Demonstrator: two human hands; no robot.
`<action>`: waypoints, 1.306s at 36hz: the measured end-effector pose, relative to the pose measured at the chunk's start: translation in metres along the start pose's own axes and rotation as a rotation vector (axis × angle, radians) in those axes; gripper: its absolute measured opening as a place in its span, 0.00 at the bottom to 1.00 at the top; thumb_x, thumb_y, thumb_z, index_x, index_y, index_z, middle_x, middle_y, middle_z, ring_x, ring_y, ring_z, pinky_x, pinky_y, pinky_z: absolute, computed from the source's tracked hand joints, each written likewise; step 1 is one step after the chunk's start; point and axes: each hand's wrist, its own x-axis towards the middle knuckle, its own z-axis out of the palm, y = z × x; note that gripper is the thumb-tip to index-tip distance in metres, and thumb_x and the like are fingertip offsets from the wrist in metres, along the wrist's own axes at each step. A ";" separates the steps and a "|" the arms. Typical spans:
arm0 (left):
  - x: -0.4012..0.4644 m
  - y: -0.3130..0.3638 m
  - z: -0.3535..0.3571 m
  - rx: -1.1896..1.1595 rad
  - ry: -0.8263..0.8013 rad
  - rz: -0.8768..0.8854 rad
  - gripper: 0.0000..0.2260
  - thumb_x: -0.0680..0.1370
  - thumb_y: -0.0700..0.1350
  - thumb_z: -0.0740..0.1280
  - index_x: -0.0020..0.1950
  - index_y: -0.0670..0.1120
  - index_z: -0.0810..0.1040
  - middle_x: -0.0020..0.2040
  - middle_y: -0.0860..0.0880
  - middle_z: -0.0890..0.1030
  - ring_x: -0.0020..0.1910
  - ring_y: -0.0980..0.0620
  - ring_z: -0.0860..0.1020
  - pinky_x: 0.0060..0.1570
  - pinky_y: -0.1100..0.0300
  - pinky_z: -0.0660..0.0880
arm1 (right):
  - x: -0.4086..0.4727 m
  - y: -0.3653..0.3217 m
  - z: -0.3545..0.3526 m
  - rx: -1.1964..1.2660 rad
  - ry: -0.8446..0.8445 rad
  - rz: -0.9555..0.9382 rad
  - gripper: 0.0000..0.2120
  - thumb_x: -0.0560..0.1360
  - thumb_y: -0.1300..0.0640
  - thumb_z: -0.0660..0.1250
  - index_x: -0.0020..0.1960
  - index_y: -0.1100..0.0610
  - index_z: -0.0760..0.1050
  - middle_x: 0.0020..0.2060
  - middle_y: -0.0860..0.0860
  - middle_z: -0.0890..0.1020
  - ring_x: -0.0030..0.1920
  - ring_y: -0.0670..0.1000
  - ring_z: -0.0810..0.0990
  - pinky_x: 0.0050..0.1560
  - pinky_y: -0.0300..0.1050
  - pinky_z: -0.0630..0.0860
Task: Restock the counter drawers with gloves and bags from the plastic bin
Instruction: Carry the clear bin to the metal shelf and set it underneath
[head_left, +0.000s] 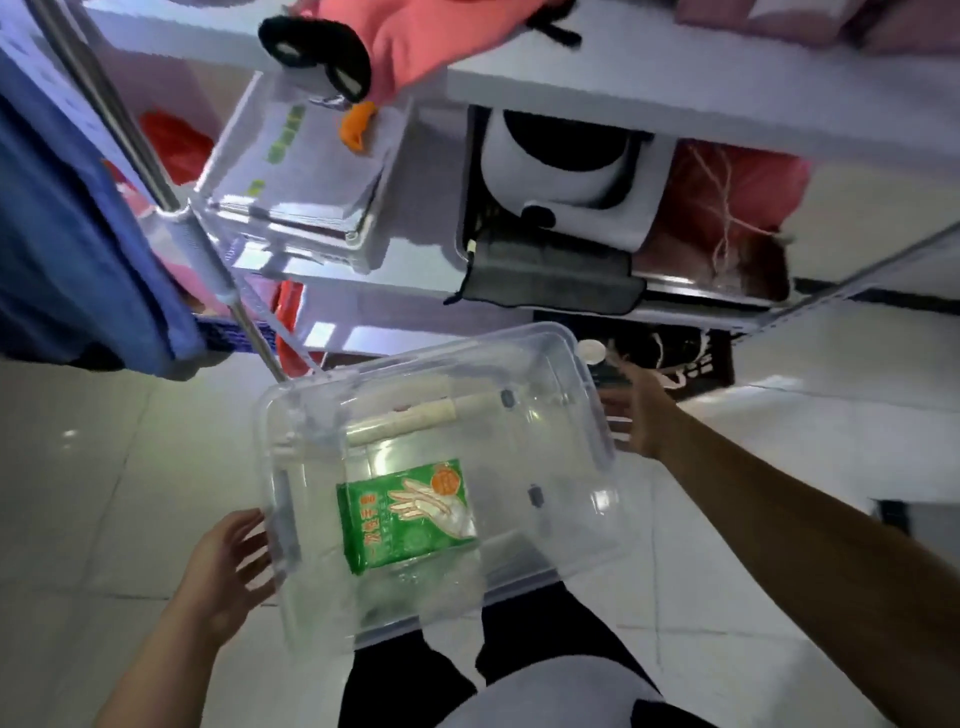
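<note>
I hold a clear plastic bin (597, 431) low in front of me, above my knees. My left hand (228, 561) presses its left wall with fingers spread. My right hand (641, 415) grips the right rim. A green packet of gloves (405, 514) lies flat on the bin's floor. Pale rolls of bags (415, 415) lie at the bin's far end. Up and to the left, a clear counter drawer (358, 228) stands pulled out, with white packs printed in green (296, 161) inside.
A white counter (675, 93) spans the top, with a pink cloth (410, 41) on it. Below are a black-and-white plush (561, 166), a grey cloth (545, 275) and a red bag (727, 208). A metal pole (150, 166) and blue fabric (78, 234) stand left. The floor is white tile (104, 467).
</note>
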 end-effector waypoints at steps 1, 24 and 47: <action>0.011 0.005 -0.001 0.023 -0.024 0.001 0.07 0.77 0.48 0.62 0.47 0.52 0.79 0.45 0.49 0.78 0.44 0.49 0.75 0.44 0.53 0.71 | 0.000 0.010 0.001 0.032 0.031 0.000 0.34 0.74 0.31 0.62 0.60 0.60 0.79 0.54 0.57 0.82 0.55 0.59 0.80 0.50 0.52 0.76; 0.326 -0.039 0.042 0.500 -0.128 -0.016 0.07 0.75 0.49 0.65 0.48 0.50 0.81 0.46 0.47 0.79 0.46 0.46 0.76 0.45 0.52 0.71 | 0.260 0.236 0.014 0.196 0.252 0.097 0.23 0.75 0.36 0.63 0.49 0.56 0.78 0.45 0.53 0.80 0.44 0.55 0.78 0.47 0.49 0.73; 0.495 -0.096 0.047 0.406 -0.328 0.051 0.19 0.75 0.56 0.65 0.60 0.47 0.81 0.55 0.43 0.78 0.54 0.41 0.76 0.51 0.43 0.78 | 0.447 0.292 -0.033 0.267 -0.020 -0.155 0.39 0.72 0.29 0.61 0.66 0.61 0.76 0.60 0.59 0.81 0.60 0.62 0.78 0.61 0.60 0.73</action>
